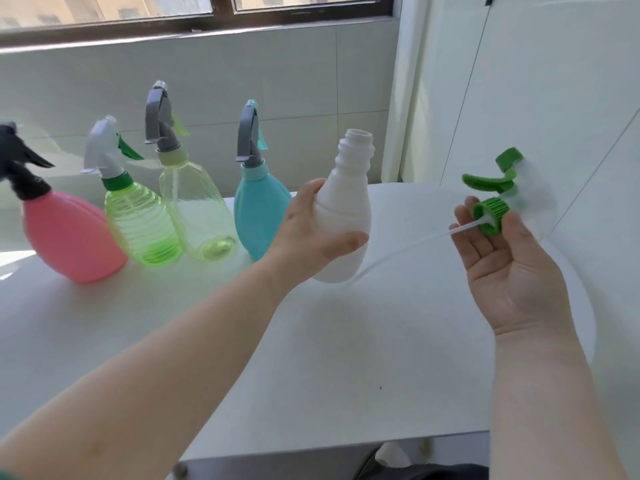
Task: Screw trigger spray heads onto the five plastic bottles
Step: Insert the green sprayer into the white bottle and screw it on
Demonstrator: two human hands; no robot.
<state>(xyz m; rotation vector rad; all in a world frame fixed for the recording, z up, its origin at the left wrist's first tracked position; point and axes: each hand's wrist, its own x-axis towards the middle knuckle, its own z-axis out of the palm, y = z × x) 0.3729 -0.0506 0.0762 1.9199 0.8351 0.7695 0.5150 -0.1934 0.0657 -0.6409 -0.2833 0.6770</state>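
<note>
A: Head view first: where does the last one stand?

B: Four bottles along the back of the desk already wear heads: the pink bottle, the ribbed green bottle, the clear yellow bottle and the teal bottle. The white bottle is the open one, just right of the teal, its threaded neck bare. The left hand is wrapped round its waist, thumb in front, and the bottle leans a little. Whether its base rests on the desk I cannot tell.

A: And the spray head?

B: Off to the right, well apart from the neck. The right hand lies palm up and pinches the green collar between thumb and forefinger, the other fingers loosely spread. The dip tube runs from the collar down to the left. Its far end lies low beside the bottle's base, nowhere near the mouth.

A: So what makes this step go well?

B: I'd say the tube comes first. It's long and looks limp, so lift the head until the tip clears the mouth, then feed it straight down. Bring the bottle upright and hold it firm so the neck doesn't wander. Seat the collar flat on the threads before turning, because started crooked it will likely cross-thread. Turn the collar, not the trigger, until snug.

A: Any risk?

B: The tube catching on the rim and bending, I'd guess.
</note>
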